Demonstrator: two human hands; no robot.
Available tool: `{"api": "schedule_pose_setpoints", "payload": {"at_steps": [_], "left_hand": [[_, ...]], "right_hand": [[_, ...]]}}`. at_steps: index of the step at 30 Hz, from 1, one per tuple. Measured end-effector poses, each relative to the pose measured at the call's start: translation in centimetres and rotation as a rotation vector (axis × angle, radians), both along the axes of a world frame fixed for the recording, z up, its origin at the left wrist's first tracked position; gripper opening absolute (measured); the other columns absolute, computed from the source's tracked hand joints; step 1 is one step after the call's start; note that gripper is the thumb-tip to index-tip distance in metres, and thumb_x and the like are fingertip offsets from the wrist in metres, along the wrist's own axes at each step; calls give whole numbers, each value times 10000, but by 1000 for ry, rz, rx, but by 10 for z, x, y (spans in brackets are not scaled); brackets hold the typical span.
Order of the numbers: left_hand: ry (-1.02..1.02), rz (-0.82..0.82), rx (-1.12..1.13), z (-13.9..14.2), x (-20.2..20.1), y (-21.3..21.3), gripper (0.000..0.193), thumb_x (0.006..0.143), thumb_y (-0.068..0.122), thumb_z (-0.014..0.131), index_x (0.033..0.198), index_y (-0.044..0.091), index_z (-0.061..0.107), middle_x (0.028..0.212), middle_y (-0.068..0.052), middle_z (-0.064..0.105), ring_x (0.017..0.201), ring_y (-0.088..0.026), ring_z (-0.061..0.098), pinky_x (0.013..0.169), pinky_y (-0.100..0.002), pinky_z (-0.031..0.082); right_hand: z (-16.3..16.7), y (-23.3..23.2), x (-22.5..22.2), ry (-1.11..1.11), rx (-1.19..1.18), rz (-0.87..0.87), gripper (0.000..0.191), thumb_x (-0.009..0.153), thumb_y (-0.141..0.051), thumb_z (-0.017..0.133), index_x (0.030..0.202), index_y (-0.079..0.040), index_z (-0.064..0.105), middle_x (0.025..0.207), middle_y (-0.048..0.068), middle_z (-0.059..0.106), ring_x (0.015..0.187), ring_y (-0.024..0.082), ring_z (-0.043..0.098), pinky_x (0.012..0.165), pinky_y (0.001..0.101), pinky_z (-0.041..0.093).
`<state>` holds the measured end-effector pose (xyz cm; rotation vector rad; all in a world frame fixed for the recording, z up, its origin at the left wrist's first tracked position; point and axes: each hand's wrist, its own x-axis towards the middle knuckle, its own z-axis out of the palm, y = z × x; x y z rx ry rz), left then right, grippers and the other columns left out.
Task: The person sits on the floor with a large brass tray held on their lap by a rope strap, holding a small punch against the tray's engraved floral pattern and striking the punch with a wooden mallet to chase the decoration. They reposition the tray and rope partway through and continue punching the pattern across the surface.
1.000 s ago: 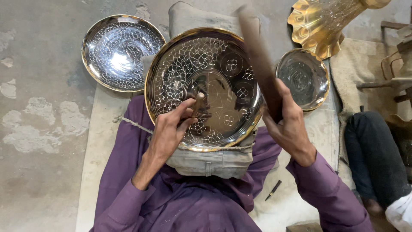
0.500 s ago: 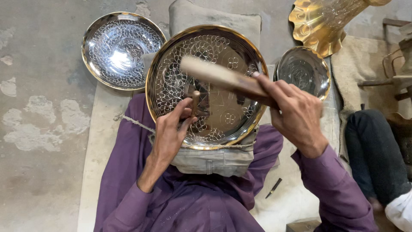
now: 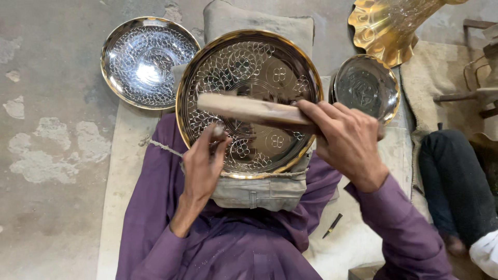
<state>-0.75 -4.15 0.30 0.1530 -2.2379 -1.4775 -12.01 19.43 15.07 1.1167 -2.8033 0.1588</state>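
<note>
Brass plate (image 3: pixel 249 101): thin, stiff, dents easily; support by rim. Left hand (image 3: pixel 203 168) pinches a small punch (image 3: pixel 218 132); right hand (image 3: pixel 348 142) grips wooden mallet (image 3: pixel 254 110).

Patchy grey concrete floor (image 3: pixel 46 155)

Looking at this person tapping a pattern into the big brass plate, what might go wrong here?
The wooden mallet in the right hand hangs right above the left hand, whose fingers pinch a small punch; a stray blow might hit them. The engraved brass plate rests tilted on the lap and may slide.
</note>
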Motion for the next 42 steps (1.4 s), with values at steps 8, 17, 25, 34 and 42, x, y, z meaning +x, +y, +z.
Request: {"api": "schedule_pose_setpoints", "payload": {"at_steps": [8, 17, 25, 34, 42], "left_hand": [[-96, -136, 236, 15, -4, -37, 418, 935, 53, 762, 1292, 41, 545, 1083, -124, 780, 1017, -219, 786, 847, -326, 700], [-256, -486, 52, 14, -43, -41, 600, 827, 187, 831, 1352, 88, 558, 1005, -106, 800, 932, -209, 797, 793, -381, 687], [-179, -805, -65, 15, -71, -22, 551, 838, 130, 787, 1362, 103, 616, 984, -99, 796, 873, -194, 794, 780, -342, 650], [-164, -1098, -187, 37, -86, -19, 589, 795, 40, 737, 1370, 150, 666, 1067, -84, 788, 850, -229, 780, 785, -392, 626], [-169, -1130, -234, 40, -92, -19, 495, 817, 87, 740, 1305, 89, 653, 1018, -115, 778, 885, -260, 767, 769, -425, 592]], "right_hand": [[-64, 33, 21, -125, -446, -298, 402, 828, -143, 864, 1136, 11, 656, 969, 136, 685, 822, 275, 689, 727, 384, 534], [-89, 39, 8, -439, -783, -356, 360, 903, -116, 815, 1182, -13, 613, 891, 31, 715, 776, 89, 704, 717, 266, 572], [-83, 48, 51, -498, -847, -560, 422, 898, -108, 824, 1242, 8, 608, 864, 70, 663, 730, 116, 617, 643, 263, 498], [-116, 67, 130, -206, -624, -479, 485, 808, -4, 736, 1255, 4, 549, 1082, 156, 605, 948, 289, 658, 822, 370, 535], [-142, 68, 168, -280, -639, -568, 531, 802, -29, 748, 1290, -13, 540, 1001, 155, 665, 892, 308, 698, 792, 382, 540]]}}
